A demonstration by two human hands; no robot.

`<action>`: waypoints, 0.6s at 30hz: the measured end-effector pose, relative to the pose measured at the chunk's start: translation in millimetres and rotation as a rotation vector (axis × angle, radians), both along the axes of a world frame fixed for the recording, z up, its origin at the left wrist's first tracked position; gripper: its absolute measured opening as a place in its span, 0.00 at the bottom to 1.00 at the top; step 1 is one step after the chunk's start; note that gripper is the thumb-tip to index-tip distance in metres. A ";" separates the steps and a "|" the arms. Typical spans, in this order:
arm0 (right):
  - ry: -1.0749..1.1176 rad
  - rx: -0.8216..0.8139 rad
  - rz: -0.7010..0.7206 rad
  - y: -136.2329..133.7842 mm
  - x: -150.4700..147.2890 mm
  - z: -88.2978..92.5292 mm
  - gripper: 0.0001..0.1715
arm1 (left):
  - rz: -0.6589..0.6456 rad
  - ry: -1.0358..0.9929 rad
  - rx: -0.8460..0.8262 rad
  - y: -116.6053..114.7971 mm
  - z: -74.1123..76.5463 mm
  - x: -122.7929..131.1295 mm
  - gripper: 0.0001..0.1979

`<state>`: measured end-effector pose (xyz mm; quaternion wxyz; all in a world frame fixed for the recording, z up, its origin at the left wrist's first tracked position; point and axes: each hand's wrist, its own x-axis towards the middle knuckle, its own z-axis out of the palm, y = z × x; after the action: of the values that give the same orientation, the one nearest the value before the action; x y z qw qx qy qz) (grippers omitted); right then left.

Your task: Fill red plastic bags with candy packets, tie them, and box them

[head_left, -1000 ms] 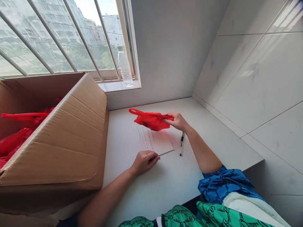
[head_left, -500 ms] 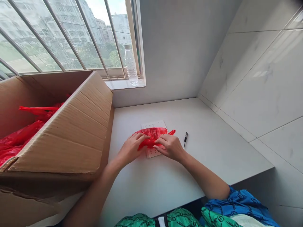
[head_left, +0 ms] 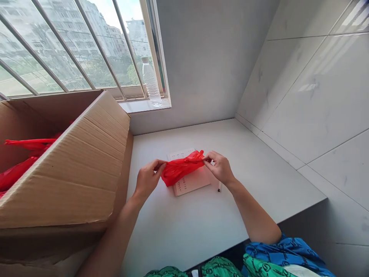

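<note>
A crumpled red plastic bag [head_left: 182, 168] is stretched sideways between my two hands. My left hand [head_left: 150, 176] pinches its left end between thumb and fingers. At the other end, my right hand [head_left: 218, 166] pinches the bag near a loose tip that sticks up. Beneath the bag, a white notebook or booklet with printed characters [head_left: 190, 183] lies on the white tabletop [head_left: 184, 223], partly covered. A pen [head_left: 219, 187] lies under my right hand, and only its lower end shows.
On the left stands a large open cardboard box [head_left: 77, 169] holding more red plastic bags [head_left: 20, 169]. A clear plastic bottle [head_left: 151, 84] stands on the sill of a barred window. A grey wall and a tiled wall border the table.
My hands have moved apart, pulling the bunched bag out into a longer strip. My right hand now covers most of the pen. The view has shifted slightly.
</note>
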<state>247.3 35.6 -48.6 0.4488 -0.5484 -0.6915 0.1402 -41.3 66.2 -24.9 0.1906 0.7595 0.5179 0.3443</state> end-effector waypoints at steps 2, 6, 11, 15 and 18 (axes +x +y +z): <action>-0.009 -0.056 0.001 -0.1 4.4 0.4 0.06 | 0.070 -0.009 0.017 -1.1 1.6 -3.2 0.13; -0.048 -0.109 0.068 -3.3 -2.5 -0.2 0.07 | 0.021 0.117 0.159 -13.6 6.2 9.9 0.16; -0.083 -0.064 0.138 -8.9 -21.4 0.7 0.12 | -0.214 0.227 0.267 -21.0 0.2 40.1 0.09; -0.027 -0.014 0.093 -6.6 -19.4 0.3 0.10 | -0.132 -0.057 0.215 -9.7 -5.8 44.1 0.06; 0.147 0.002 -0.091 -0.9 -1.6 0.9 0.13 | 0.016 -0.230 0.220 1.3 -4.7 29.4 0.12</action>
<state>245.7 34.8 -47.7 0.5047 -0.5671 -0.6312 0.1586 -11.9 67.5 -29.6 0.1614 0.7272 0.4578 0.4854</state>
